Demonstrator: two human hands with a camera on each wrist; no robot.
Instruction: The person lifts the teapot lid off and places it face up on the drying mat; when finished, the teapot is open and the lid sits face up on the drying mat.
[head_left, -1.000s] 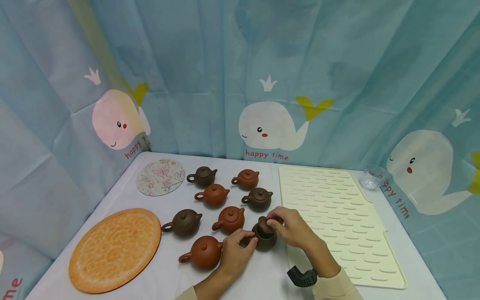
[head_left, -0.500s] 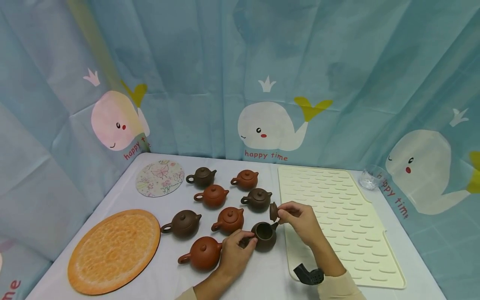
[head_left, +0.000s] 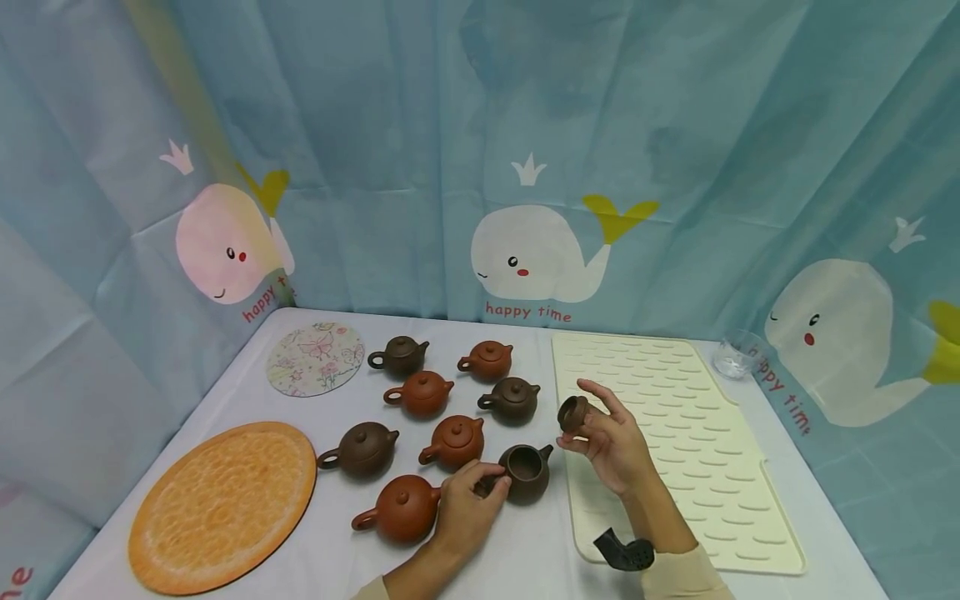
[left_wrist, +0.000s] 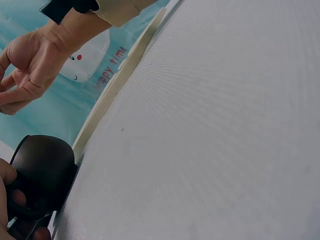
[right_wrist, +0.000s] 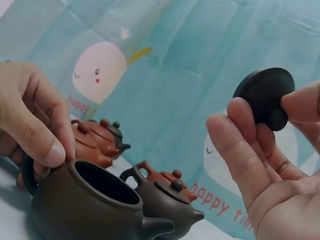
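A dark brown teapot [head_left: 525, 479] stands lidless on the white table, its round mouth facing up and its spout to the right. My left hand [head_left: 471, 508] grips its handle; the right wrist view shows the thumb and fingers of the left hand [right_wrist: 40, 115] round that handle. Raised right of the teapot, my right hand [head_left: 618, 446] holds the dark teapot lid [head_left: 573, 414] between thumb and fingers. In the right wrist view the lid [right_wrist: 265, 95] is tilted, its knob toward the palm. Part of the teapot [left_wrist: 42, 167] shows in the left wrist view.
Several lidded teapots stand left and behind, including a red-brown teapot [head_left: 405, 510] beside my left hand and a dark teapot [head_left: 513, 400] behind. A cream ridged mat [head_left: 690, 467] lies right, a glass cup [head_left: 738, 357] past it. Left are a bread-patterned round mat [head_left: 225, 504] and floral mat [head_left: 315, 360].
The right hand lifts the lid off the teapot's mouth, carries it up and right, and turns it so its underside faces away from the palm. The left hand stays at the handle.
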